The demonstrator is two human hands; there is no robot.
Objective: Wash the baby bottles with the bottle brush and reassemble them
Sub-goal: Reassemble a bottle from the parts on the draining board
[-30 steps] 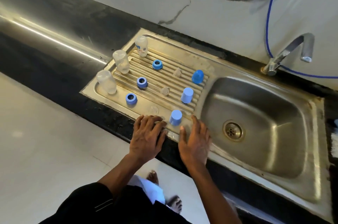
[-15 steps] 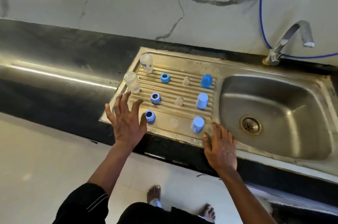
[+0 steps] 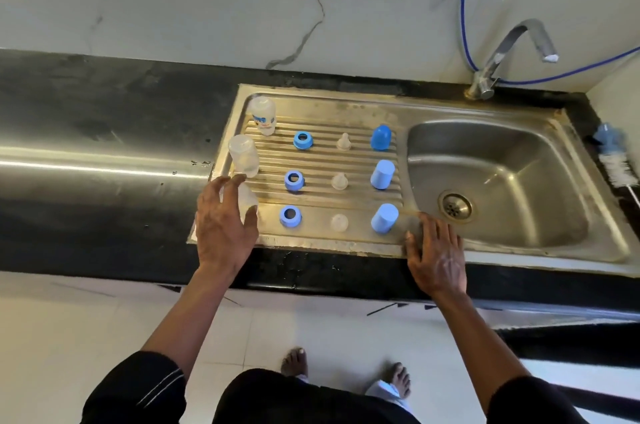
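— What has been changed?
— The left hand (image 3: 223, 223) has been carried away from the basin (image 3: 519, 160) to the end of the drainboard (image 3: 318, 197) farthest from it, where the front bottle (image 3: 248, 204) stands. Its fingers are spread wide and arched about that bottle; whether the bottle is touched cannot be told. The right hand (image 3: 434, 254) has been kept flat at the basin's front corner, fingers straight, nothing held
— And for the task?
— A pick-up is judged to be under way. Washing seems not yet begun: rings (image 3: 293, 180), teats (image 3: 339, 181) and caps (image 3: 382, 174) are ranged in rows beside the basin, and the bottle brush (image 3: 620, 164) lies untouched on the basin's other side
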